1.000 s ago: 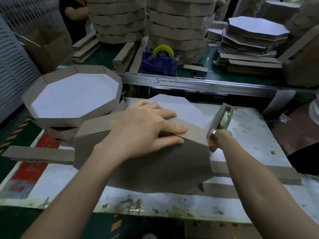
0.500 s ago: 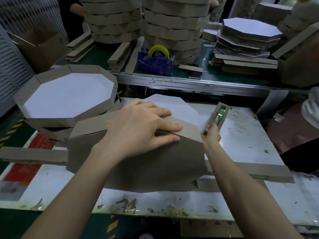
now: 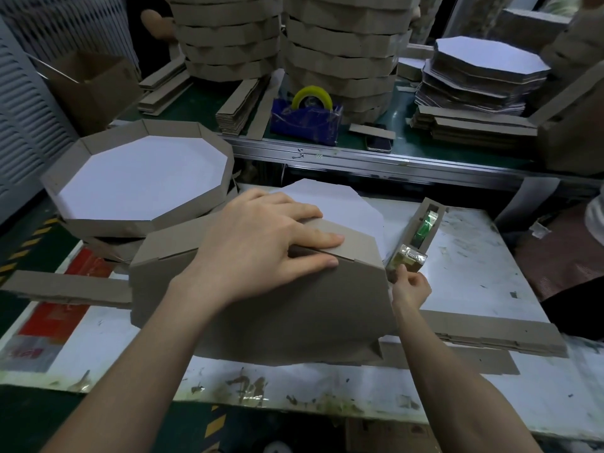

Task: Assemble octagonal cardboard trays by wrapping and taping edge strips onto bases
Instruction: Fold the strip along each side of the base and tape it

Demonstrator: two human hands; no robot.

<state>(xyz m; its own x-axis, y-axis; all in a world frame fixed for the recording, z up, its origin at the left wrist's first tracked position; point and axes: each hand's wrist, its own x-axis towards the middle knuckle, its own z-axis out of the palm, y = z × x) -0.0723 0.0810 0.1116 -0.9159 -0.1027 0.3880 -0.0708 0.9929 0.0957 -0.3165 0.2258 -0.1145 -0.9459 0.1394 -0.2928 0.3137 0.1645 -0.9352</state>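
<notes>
An octagonal tray [image 3: 277, 308] stands tilted on the white table [image 3: 474, 263], brown underside toward me, white inner face [image 3: 336, 207] showing above. My left hand [image 3: 261, 243] presses flat on the top edge strip [image 3: 356, 250], fingers over the seam where the strip ends meet. To the right, my right hand [image 3: 408, 286] pinches a strip of clear tape [image 3: 405, 261] pulled from the cardboard tape dispenser [image 3: 425, 227] with a green roll, close to the tray's right corner.
Finished trays [image 3: 137, 178] are stacked at the left. Loose edge strips [image 3: 490, 331] lie on the table. Behind a metal rail stand tall tray stacks [image 3: 343, 44], a blue dispenser with yellow tape [image 3: 307, 119], a phone [image 3: 379, 143] and stacked bases [image 3: 483, 73].
My right hand moved down from the dispenser toward the tray's right corner, drawing out a piece of tape. My left hand kept pressing the strip in the same place.
</notes>
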